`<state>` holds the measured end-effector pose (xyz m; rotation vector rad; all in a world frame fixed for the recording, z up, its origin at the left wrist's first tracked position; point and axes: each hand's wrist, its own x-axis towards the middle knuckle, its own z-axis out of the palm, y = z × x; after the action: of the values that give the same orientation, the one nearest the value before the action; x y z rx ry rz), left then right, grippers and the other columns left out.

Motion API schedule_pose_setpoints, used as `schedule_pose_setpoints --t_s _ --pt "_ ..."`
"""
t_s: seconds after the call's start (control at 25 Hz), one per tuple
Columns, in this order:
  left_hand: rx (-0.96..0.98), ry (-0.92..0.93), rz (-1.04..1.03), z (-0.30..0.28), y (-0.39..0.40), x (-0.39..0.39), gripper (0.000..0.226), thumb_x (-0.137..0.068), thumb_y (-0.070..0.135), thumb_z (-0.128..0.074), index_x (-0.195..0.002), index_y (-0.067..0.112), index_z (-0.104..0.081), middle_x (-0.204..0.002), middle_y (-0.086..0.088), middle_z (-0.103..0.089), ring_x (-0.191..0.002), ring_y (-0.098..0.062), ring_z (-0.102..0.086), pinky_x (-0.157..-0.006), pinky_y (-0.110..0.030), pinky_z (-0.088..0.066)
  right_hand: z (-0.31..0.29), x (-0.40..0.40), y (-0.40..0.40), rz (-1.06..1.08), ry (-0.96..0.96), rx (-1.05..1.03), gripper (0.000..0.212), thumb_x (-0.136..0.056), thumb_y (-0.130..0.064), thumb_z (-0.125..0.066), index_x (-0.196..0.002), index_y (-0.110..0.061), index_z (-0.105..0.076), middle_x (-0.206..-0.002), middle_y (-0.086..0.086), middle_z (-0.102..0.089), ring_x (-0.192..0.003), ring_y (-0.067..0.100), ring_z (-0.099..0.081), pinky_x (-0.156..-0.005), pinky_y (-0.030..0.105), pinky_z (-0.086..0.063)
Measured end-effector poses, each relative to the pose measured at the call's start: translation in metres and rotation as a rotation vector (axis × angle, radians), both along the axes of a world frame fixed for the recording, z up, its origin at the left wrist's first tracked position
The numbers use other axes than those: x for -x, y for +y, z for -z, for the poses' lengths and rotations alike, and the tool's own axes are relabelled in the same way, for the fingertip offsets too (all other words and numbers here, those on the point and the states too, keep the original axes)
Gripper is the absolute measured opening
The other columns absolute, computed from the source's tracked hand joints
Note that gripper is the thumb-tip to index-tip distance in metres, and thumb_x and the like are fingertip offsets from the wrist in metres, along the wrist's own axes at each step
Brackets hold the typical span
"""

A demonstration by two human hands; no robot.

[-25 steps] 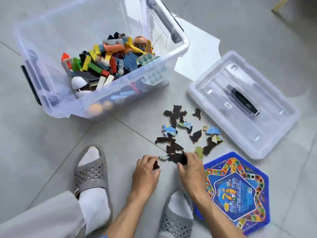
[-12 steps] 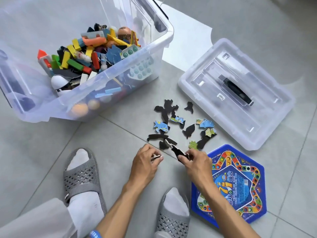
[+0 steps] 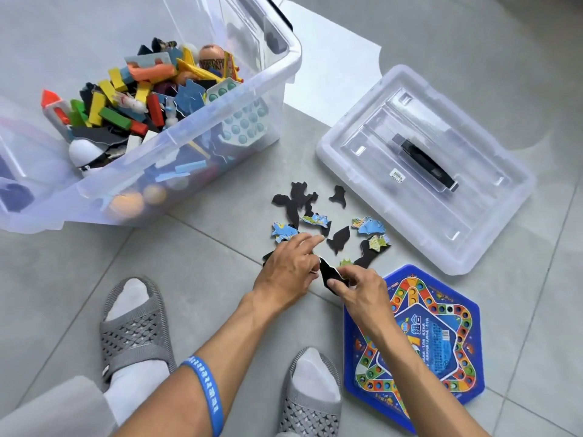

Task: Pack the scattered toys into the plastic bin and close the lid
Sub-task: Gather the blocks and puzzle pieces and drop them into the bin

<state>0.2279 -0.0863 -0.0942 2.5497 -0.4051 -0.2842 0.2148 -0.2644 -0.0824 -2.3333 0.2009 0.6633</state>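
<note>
The clear bin sits open on the tile floor at the left, heaped with toys: coloured wooden blocks, a red-tipped rocket, a white rounded figure, a pale green bubble board leaning against the near wall, and an orange ball at the back. Two more orange balls show through the wall at the bottom.

Just right of the bin, puzzle pieces lie scattered on the floor, some black side up, some showing blue map print. The left hand reaches over them, forefinger stretched to a piece; what its other, curled fingers hold I cannot tell. The right hand pinches a black piece between thumb and fingers, just off the floor.

Further right the lid lies flat, off the bin, black handle up. Below it, touching the right wrist, is a blue hexagonal game board.
</note>
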Motion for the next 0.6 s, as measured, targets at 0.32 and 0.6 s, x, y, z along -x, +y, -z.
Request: schedule_pose_setpoints --t_s 0.32,0.6 --pt "0.148 0.184 -0.585 -0.005 0.026 0.018 0.012 -0.081 0.019 -0.073 -0.092 0.018 -0.068 -0.078 0.005 -0.068 -0.072 -0.017 -0.062 -0.064 -0.027 -0.041 -0.004 0.004 -0.008 0.133 0.001 0.091 0.015 -0.087 -0.034 -0.07 -0.092 -0.02 -0.069 -0.077 0.0 -0.068 -0.074 0.021 -0.063 -0.068 0.039 -0.053" --pt "0.029 0.288 -0.531 0.005 0.038 0.014 0.026 -0.084 0.018 -0.07 -0.111 0.017 -0.069 -0.095 -0.002 -0.065 -0.084 -0.024 -0.064 -0.072 -0.026 -0.042 0.004 -0.001 0.008 0.018 -0.019 0.38 0.036 -0.083 -0.036 -0.068 -0.115 -0.025 -0.053 -0.098 0.004 -0.068 -0.094 0.029 -0.056 -0.083 0.041 -0.038"
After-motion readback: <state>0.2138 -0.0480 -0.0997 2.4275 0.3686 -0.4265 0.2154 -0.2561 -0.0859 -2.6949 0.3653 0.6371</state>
